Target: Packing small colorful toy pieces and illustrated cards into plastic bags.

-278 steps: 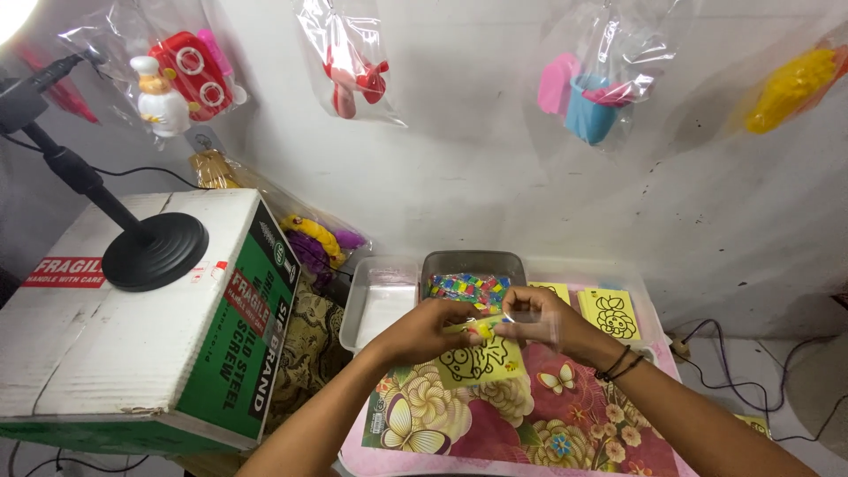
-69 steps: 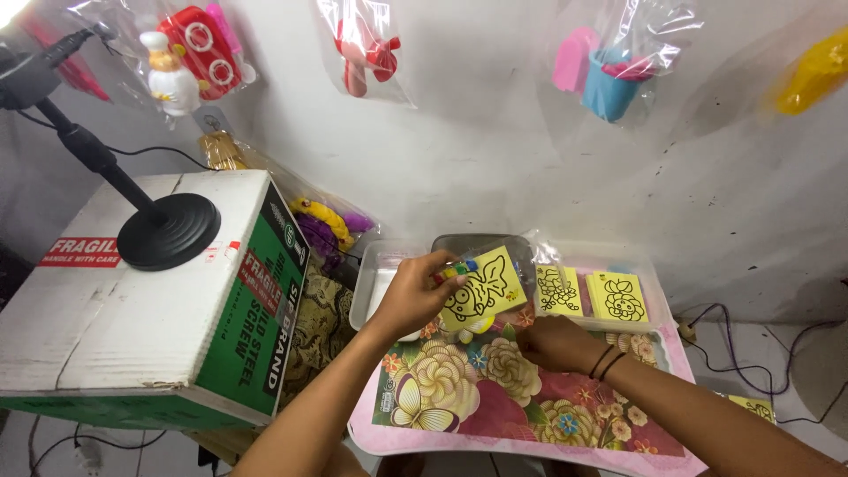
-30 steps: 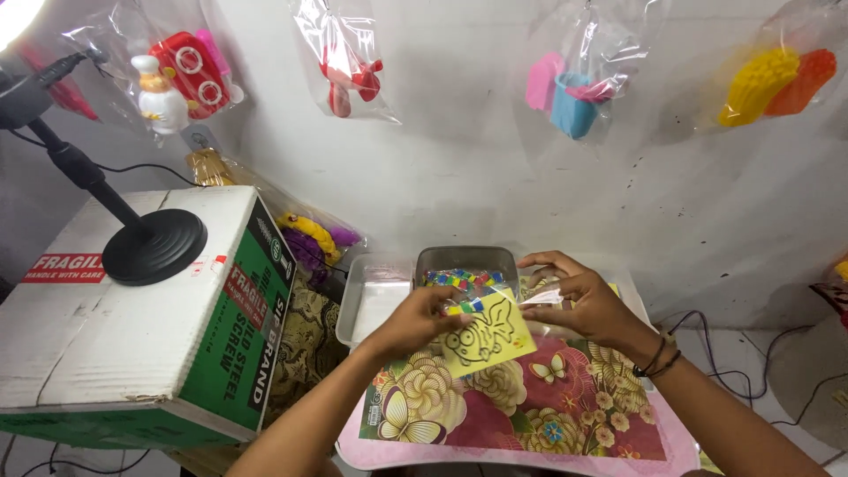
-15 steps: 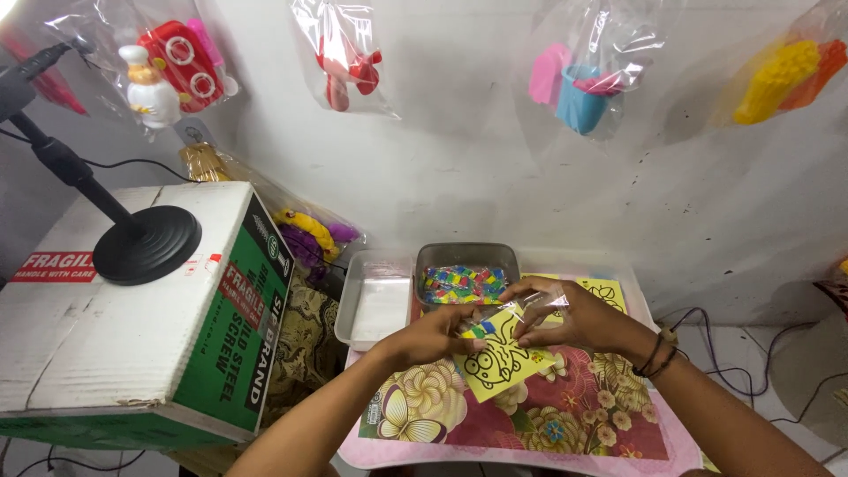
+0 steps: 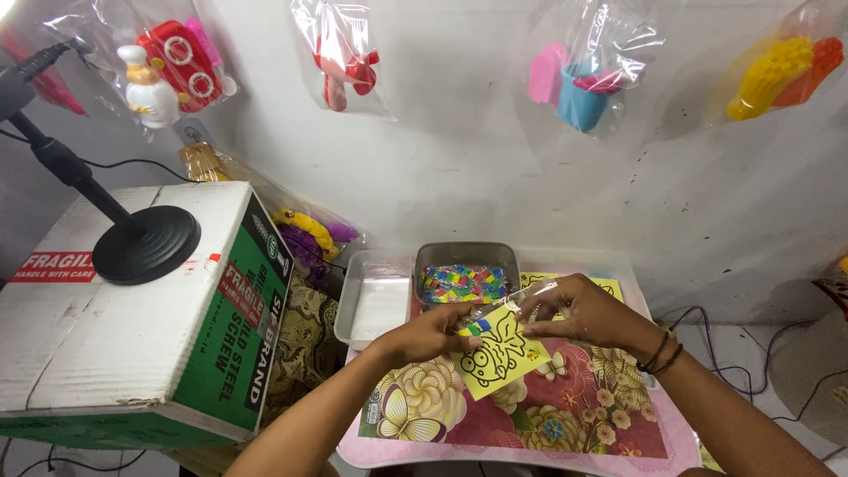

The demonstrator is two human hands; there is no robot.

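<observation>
A: What is held by the hands?
B: A yellow square card printed with a black cartoon outline (image 5: 500, 355) is gripped at its upper left corner by the left hand (image 5: 433, 332). Small coloured bits are pinched there too, against the card. The card is tilted and held just above the middle of the small pink table with a floral mat (image 5: 609, 420).

A: And the right hand?
B: A clear thin plastic sleeve (image 5: 508, 300) is pinched by the right hand (image 5: 579, 311) at the card's top edge. Whether the card is partly inside the sleeve cannot be told. Dark bands (image 5: 661, 352) are worn at that wrist.

A: What is seen at the far edge of the table?
B: A grey metal tray filled with small multicoloured pieces (image 5: 465, 281) is set at the far edge, near the middle, just behind the hands. An empty-looking silver metal tray (image 5: 375, 296) is placed touching it, at the far left corner. More yellow cards (image 5: 601, 284) are partly hidden behind the right hand, near the far right.

A: Off the table?
B: A large white and green cardboard box (image 5: 141, 327) is stood well left of the table, and a black round stand base with a pole (image 5: 146, 243) is rested on its top. Bagged plastic toys (image 5: 579, 75) are hung on the white wall above.
</observation>
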